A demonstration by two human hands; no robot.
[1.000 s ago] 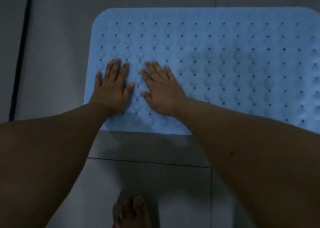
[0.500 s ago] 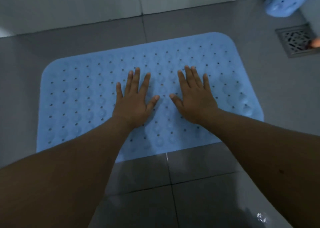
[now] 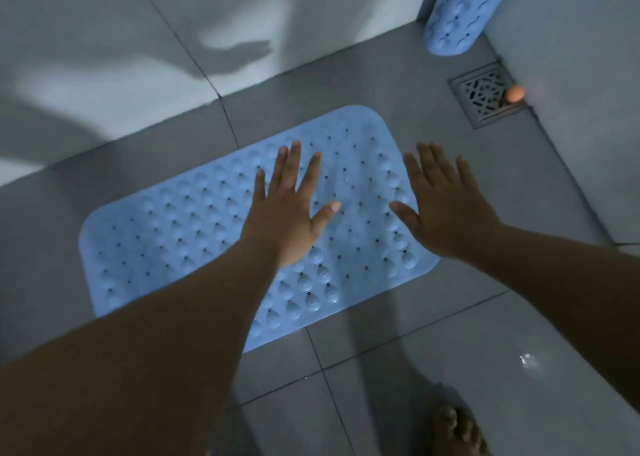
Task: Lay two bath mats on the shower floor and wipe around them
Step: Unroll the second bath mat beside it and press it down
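A light blue perforated bath mat [image 3: 166,247] lies flat on the grey tiled shower floor [image 3: 398,369]. My left hand [image 3: 291,213] is spread palm down over the mat's middle, fingers apart, holding nothing. My right hand [image 3: 446,206] hovers over the mat's right edge, fingers spread and empty; whether either palm touches the mat I cannot tell. A second blue mat [image 3: 460,12], rolled up, stands in the far right corner against the wall.
A square metal floor drain [image 3: 485,93] sits in the right corner, with a small orange object [image 3: 515,93] beside it. White wall tiles [image 3: 104,57] rise behind the mat. My bare foot [image 3: 457,431] stands on the wet floor at bottom right.
Both hands have moved rightward across the mat and look raised off it, the right one now at the mat's edge. The view has pulled back, showing the rolled mat and the wall.
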